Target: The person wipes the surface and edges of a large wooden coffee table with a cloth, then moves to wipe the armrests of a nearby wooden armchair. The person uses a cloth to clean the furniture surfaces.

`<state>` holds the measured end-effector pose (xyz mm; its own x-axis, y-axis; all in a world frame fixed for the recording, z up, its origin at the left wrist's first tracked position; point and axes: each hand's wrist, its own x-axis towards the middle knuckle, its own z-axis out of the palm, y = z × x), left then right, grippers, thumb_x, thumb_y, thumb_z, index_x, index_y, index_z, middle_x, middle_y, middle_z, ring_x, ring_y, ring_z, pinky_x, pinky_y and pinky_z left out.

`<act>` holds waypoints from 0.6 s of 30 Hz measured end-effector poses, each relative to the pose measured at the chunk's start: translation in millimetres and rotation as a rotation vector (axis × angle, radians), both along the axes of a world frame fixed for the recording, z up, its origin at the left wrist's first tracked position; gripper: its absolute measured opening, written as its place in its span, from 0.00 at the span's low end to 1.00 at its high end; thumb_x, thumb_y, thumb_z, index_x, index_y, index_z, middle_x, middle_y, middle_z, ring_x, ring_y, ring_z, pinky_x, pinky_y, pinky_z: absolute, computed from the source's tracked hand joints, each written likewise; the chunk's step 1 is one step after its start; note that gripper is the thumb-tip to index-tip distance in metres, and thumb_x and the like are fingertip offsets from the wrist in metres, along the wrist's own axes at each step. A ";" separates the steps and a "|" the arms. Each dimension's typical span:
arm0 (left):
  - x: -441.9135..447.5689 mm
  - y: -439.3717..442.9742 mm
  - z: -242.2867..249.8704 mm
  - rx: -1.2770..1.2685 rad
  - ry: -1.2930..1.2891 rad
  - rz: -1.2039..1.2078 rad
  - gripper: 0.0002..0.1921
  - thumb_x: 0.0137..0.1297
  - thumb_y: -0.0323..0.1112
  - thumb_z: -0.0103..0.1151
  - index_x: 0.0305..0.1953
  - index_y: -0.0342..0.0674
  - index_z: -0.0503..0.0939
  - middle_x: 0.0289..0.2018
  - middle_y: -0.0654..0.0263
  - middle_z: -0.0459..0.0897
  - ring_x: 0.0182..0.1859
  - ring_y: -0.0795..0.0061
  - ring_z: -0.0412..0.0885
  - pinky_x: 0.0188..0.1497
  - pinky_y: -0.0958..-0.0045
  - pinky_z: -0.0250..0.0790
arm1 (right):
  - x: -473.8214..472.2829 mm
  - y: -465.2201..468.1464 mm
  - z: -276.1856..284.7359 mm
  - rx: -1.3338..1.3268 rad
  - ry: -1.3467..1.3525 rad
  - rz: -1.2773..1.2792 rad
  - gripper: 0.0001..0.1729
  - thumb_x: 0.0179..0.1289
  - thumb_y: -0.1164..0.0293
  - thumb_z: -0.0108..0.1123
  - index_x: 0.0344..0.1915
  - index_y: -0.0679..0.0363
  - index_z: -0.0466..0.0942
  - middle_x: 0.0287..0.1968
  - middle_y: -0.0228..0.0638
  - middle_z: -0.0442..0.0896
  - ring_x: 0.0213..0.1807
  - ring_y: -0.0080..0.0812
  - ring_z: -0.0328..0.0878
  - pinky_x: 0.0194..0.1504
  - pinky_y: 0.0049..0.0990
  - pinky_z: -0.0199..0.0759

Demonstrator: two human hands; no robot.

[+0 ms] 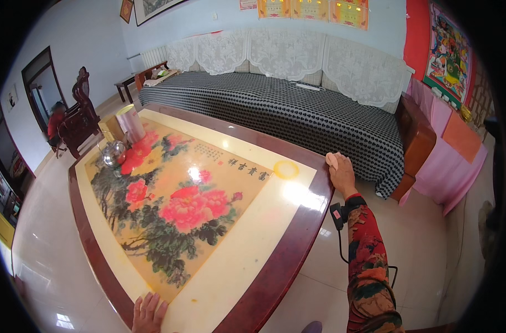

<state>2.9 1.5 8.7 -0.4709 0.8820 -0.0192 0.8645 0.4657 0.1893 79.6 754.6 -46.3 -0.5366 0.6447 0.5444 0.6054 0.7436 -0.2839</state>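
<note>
A low table (253,233) with a dark red-brown border and a glossy peony painting on its top lies before me. My right hand (341,174) is at the table's far right corner, its fingers closed on a pinkish cloth or sponge (331,160), only partly visible. My left hand (148,313) rests flat on the near edge of the tabletop, fingers slightly spread, holding nothing. A black device with a cable (337,215) hangs by my right wrist. A yellowish ring mark (286,169) shows on the top near the right corner.
A metal kettle (113,154), a cylindrical tin (130,124) and a tan box (111,127) stand at the table's far left. Beyond the table runs a long sofa (269,104) with a patterned cover. A person (55,124) sits by a carved wooden chair (79,116) at the left.
</note>
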 end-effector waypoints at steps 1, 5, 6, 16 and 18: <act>0.9 2.7 4.9 -0.003 0.001 0.002 0.49 0.66 0.64 0.56 0.79 0.38 0.54 0.79 0.45 0.54 0.81 0.40 0.48 0.80 0.37 0.36 | 2.4 -3.2 0.6 0.048 0.006 0.090 0.29 0.64 0.66 0.59 0.66 0.59 0.74 0.69 0.46 0.75 0.71 0.53 0.69 0.76 0.44 0.58; -0.1 9.1 8.5 0.003 0.001 -0.002 0.48 0.67 0.63 0.55 0.79 0.38 0.54 0.79 0.45 0.53 0.81 0.41 0.48 0.80 0.37 0.35 | 14.8 -31.4 11.8 0.104 -0.105 0.278 0.30 0.63 0.69 0.60 0.66 0.59 0.74 0.70 0.44 0.76 0.72 0.49 0.69 0.78 0.41 0.58; -0.5 8.9 7.2 0.004 0.001 -0.001 0.48 0.67 0.63 0.55 0.79 0.38 0.54 0.79 0.45 0.53 0.81 0.41 0.47 0.80 0.38 0.35 | 17.7 -44.3 14.5 0.058 -0.143 0.260 0.30 0.63 0.69 0.60 0.66 0.59 0.74 0.70 0.43 0.76 0.72 0.49 0.69 0.77 0.41 0.59; -1.7 4.4 2.0 0.065 0.048 -0.048 0.45 0.67 0.63 0.58 0.75 0.36 0.61 0.74 0.43 0.60 0.78 0.40 0.54 0.78 0.37 0.39 | 49.2 -260.1 46.7 0.110 -0.216 0.812 0.14 0.65 0.70 0.59 0.50 0.53 0.81 0.58 0.43 0.82 0.60 0.49 0.77 0.62 0.44 0.73; -1.4 4.4 -0.4 0.066 0.057 -0.044 0.45 0.67 0.64 0.57 0.75 0.37 0.60 0.74 0.43 0.59 0.78 0.40 0.54 0.78 0.36 0.39 | 54.4 -339.2 46.3 0.067 -0.191 0.978 0.14 0.66 0.68 0.60 0.50 0.55 0.81 0.59 0.44 0.81 0.58 0.51 0.78 0.63 0.46 0.73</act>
<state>1.5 5.9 8.3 -0.4306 0.9001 0.0658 0.8940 0.4154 0.1683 134.0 415.3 0.0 -0.8974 -0.1561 0.4128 -0.2504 0.9503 -0.1850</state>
